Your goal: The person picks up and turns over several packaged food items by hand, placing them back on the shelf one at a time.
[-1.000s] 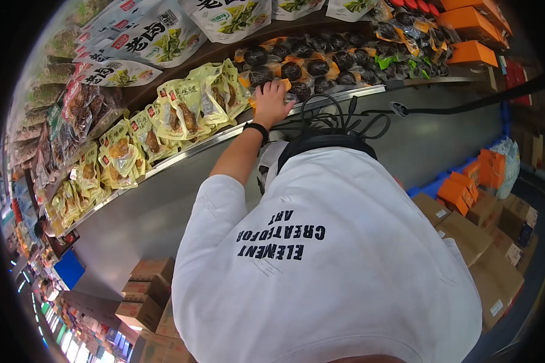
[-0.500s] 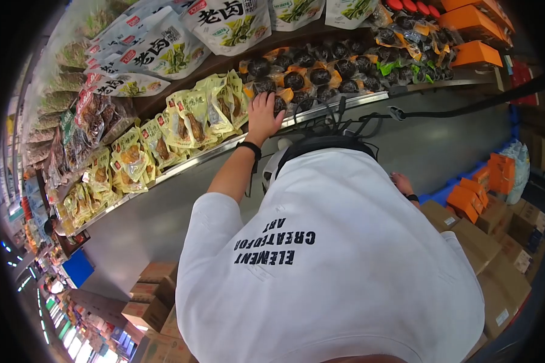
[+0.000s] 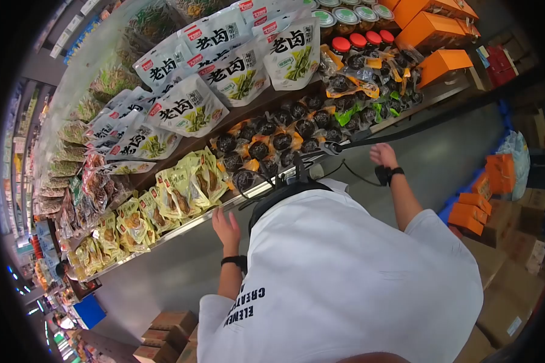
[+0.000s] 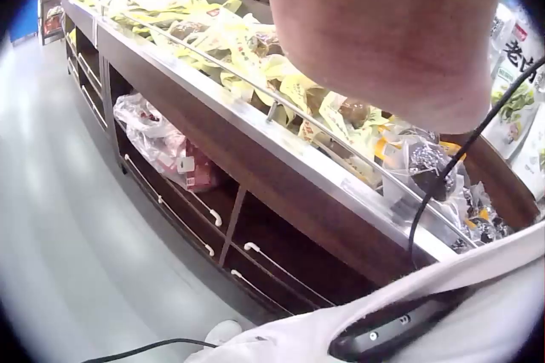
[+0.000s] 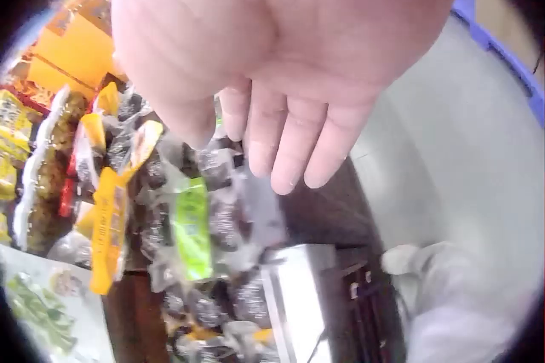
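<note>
- Head view: our left hand (image 3: 227, 228) has its fingers extended and slightly apart, palm up or inward, nothing held; our right hand (image 3: 383, 156) hangs relaxed with its fingers lightly bent, also empty. Two hands.
- Our left fingertips lie near the metal edge of the tabletop (image 4: 341, 186); whether they touch it we cannot tell. The right hand touches nothing that we can see.
- Yellow packets (image 3: 175, 184) stand just beyond the left hand, overlapping too much to count. Next to them are dark round items in clear wraps (image 3: 281, 141), well over ten. Both kinds are on the tabletop.
- If we handle these, we would do well to use light fingertip pressure, steady the neighbours with the other hand, and lift straight up, because the slick, crowded wraps may slide.
- The dark cable (image 3: 478, 104) runs close to the right hand; we should keep our wrists clear so that it snags nothing.
- Green-labelled packs (image 5: 194, 231): one shows plainly in the right wrist view, others only partly.
- Farther back: four red-lidded jars (image 3: 358, 40); several green-lidded jars (image 3: 345, 17), cut off by the frame; white pouches (image 3: 191, 109), more than five, overlapping.
</note>
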`<action>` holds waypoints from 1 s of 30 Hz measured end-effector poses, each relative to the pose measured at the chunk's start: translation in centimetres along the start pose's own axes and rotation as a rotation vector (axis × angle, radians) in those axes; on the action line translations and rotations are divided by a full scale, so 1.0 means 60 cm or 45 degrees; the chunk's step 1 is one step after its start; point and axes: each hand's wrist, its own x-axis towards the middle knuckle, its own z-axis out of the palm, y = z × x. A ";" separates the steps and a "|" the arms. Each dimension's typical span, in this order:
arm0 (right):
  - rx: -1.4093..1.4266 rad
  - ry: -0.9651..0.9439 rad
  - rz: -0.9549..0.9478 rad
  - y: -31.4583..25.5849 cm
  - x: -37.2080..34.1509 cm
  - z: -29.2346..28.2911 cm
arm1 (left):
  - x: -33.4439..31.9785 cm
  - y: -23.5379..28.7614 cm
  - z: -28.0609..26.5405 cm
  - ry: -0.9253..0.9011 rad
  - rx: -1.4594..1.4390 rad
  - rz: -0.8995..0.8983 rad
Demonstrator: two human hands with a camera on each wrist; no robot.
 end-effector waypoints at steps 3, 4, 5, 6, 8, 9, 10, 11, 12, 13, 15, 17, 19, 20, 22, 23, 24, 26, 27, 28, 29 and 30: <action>0.140 -0.163 -0.060 -0.091 0.062 0.056 | -0.017 0.044 -0.004 -0.009 0.022 -0.008; 0.117 -0.163 -0.048 -0.124 0.078 0.078 | -0.021 0.055 -0.001 -0.009 -0.005 -0.049; 0.092 -0.163 -0.034 -0.153 0.088 0.099 | -0.028 0.060 0.004 0.001 0.008 -0.058; 0.068 -0.161 -0.007 -0.189 0.075 0.128 | -0.038 0.061 0.014 0.023 0.005 -0.109; 0.169 -0.245 0.145 -0.228 0.088 0.165 | -0.056 0.062 0.034 0.059 0.020 -0.184; 0.242 -0.268 0.240 -0.238 0.096 0.182 | -0.070 0.064 0.042 0.058 -0.008 -0.240; 0.216 -0.296 0.261 -0.247 0.107 0.195 | -0.087 0.068 0.046 0.059 -0.034 -0.302; 0.248 -0.377 0.339 -0.253 0.117 0.209 | -0.105 0.073 0.051 0.072 -0.010 -0.346; 0.277 -0.458 0.425 -0.253 0.126 0.223 | -0.117 0.081 0.058 0.114 0.004 -0.372; 0.244 -0.488 0.458 -0.250 0.136 0.235 | -0.127 0.091 0.060 0.156 0.021 -0.397; 0.385 -0.626 0.415 -0.237 0.161 0.255 | -0.157 0.120 0.055 0.191 0.065 -0.530; 0.338 -0.571 0.482 -0.213 0.225 0.249 | -0.163 0.141 0.055 0.205 0.071 -0.600; 0.217 -0.620 0.509 -0.215 0.231 0.249 | -0.174 0.160 0.050 0.222 0.080 -0.659; 0.170 -0.611 0.462 -0.213 0.233 0.251 | -0.177 0.168 0.047 0.214 0.095 -0.672; 0.152 -0.634 0.400 -0.217 0.230 0.255 | -0.181 0.175 0.041 0.190 0.101 -0.691; 0.139 -0.651 0.316 -0.219 0.228 0.255 | -0.180 0.176 0.039 0.183 0.113 -0.694; 0.086 -0.650 0.226 -0.221 0.222 0.252 | -0.181 0.180 0.036 0.186 0.107 -0.707; 0.052 -0.623 0.115 -0.223 0.211 0.248 | -0.175 0.183 0.030 0.178 0.101 -0.714; 0.013 -0.599 -0.011 -0.228 0.204 0.247 | -0.168 0.181 0.026 0.174 0.101 -0.727; 0.096 -0.575 -0.024 -0.237 0.174 0.246 | -0.160 0.178 0.022 0.169 0.100 -0.738; 0.102 -0.560 -0.021 -0.246 0.143 0.243 | -0.152 0.173 0.019 0.155 0.098 -0.729; 0.147 -0.666 -0.046 -0.257 0.113 0.240 | -0.140 0.166 0.016 0.179 0.095 -0.714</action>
